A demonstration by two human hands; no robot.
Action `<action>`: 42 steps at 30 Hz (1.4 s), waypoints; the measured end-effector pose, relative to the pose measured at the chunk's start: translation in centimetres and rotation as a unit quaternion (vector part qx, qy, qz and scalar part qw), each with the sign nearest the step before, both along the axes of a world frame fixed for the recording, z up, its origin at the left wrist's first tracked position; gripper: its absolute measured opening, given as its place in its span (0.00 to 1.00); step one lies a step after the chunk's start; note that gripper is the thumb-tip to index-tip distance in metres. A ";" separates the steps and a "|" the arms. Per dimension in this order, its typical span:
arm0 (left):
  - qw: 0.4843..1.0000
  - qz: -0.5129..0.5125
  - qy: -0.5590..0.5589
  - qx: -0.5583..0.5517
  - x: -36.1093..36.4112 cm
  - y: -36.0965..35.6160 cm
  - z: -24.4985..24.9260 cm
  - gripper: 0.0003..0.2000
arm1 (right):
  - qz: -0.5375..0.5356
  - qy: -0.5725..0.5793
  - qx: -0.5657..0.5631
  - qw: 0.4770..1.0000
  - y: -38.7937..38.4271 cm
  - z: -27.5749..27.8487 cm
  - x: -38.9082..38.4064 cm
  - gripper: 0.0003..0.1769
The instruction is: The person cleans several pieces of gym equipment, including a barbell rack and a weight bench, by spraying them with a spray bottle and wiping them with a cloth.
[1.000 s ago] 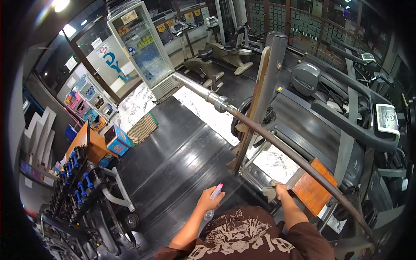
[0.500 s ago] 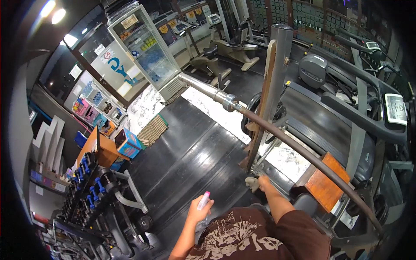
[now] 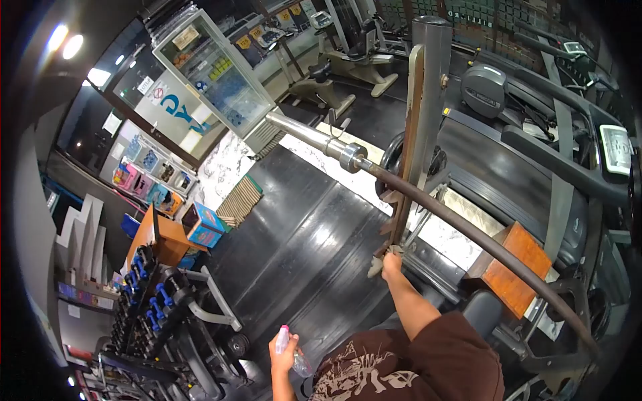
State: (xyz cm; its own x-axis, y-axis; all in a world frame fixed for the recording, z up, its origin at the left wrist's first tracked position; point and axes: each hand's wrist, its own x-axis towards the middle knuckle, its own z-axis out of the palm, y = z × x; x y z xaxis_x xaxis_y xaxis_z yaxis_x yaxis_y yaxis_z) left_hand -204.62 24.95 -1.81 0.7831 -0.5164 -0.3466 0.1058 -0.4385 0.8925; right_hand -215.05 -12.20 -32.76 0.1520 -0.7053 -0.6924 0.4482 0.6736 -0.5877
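My left hand [image 3: 283,355] is wrapped round a clear spray bottle [image 3: 302,366] with a pink and white top, low in the view beside my shirt. In my right hand [image 3: 392,265] is a greyish cloth [image 3: 376,269]. The arm is stretched forward, and the cloth is against the lower part of the rack upright [image 3: 416,120], a metal post with a worn brown edge. Above my right forearm, a barbell [image 3: 461,230] crosses the upright diagonally. The fingertips inside the cloth are hidden.
An orange-topped wooden box [image 3: 515,267] stands right of my right arm. A dumbbell rack [image 3: 154,307] is at the left. Black rubber flooring [image 3: 301,234] runs ahead to a glass-door fridge [image 3: 214,73]. A treadmill [image 3: 501,180] is beyond the barbell.
My right hand with the cloth has moved up and slightly left, onto the upright. My left hand with the spray bottle has shifted down and left. The view has turned slightly.
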 end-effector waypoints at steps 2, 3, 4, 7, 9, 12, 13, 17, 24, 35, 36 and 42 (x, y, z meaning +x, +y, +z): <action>1.000 -0.010 0.016 0.002 0.2 0.0 -0.9 0.06 | 0.028 -0.024 0.023 0.999 0.0 3.6 -1.2 0.22; 1.000 -0.017 0.023 0.002 0.5 -0.4 -1.5 0.06 | 0.018 -0.047 0.007 0.999 -0.1 5.4 -2.2 0.23; 0.999 -0.025 0.025 -0.007 1.1 -0.6 -2.1 0.07 | 0.009 -0.069 -0.008 0.998 0.1 7.3 -3.4 0.23; 1.000 -0.017 0.017 -0.017 1.8 -2.5 -1.6 0.07 | 0.003 -0.098 -0.093 0.991 -0.7 15.2 -8.0 0.24; 0.998 -0.033 -0.007 -0.049 1.6 -3.4 -0.1 0.06 | -0.043 -0.064 -0.152 0.985 -2.0 14.8 -9.8 0.21; 0.994 -0.077 -0.027 -0.070 0.7 -3.9 2.6 0.06 | -0.112 0.093 -0.038 0.989 -3.2 8.5 -10.8 0.19; 0.993 -0.076 -0.030 -0.081 0.2 -3.9 3.6 0.06 | -0.077 0.101 -0.011 0.992 -2.3 8.5 -10.6 0.19; 0.989 -0.038 -0.019 -0.139 0.1 -3.2 4.1 0.06 | 0.054 0.063 0.054 0.995 -1.1 7.4 -5.8 0.16; 0.988 -0.014 -0.050 -0.145 0.7 -0.7 4.2 0.06 | 0.048 0.104 0.128 0.985 -4.2 13.6 -1.7 0.15; 0.991 -0.056 -0.034 -0.120 0.9 -1.1 4.3 0.06 | 0.016 0.080 -0.161 0.984 -6.6 15.3 -11.0 0.19; 0.990 -0.061 -0.035 -0.124 0.7 -1.1 4.4 0.07 | -0.005 0.121 -0.165 0.979 -6.6 12.5 -11.5 0.19; 0.991 -0.066 -0.052 -0.100 1.2 2.2 4.5 0.06 | 0.088 0.347 -0.131 0.924 -2.2 -8.9 -9.2 0.19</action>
State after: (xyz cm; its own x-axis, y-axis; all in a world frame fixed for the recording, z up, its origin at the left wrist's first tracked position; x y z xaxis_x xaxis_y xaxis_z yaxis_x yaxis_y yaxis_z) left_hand -203.38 27.13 2.70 0.7297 -0.6674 -0.1485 -0.0380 -0.2564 0.9658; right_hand -224.24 -14.44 -41.61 -0.1362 -0.8697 -0.4744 -0.2011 0.4931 -0.8464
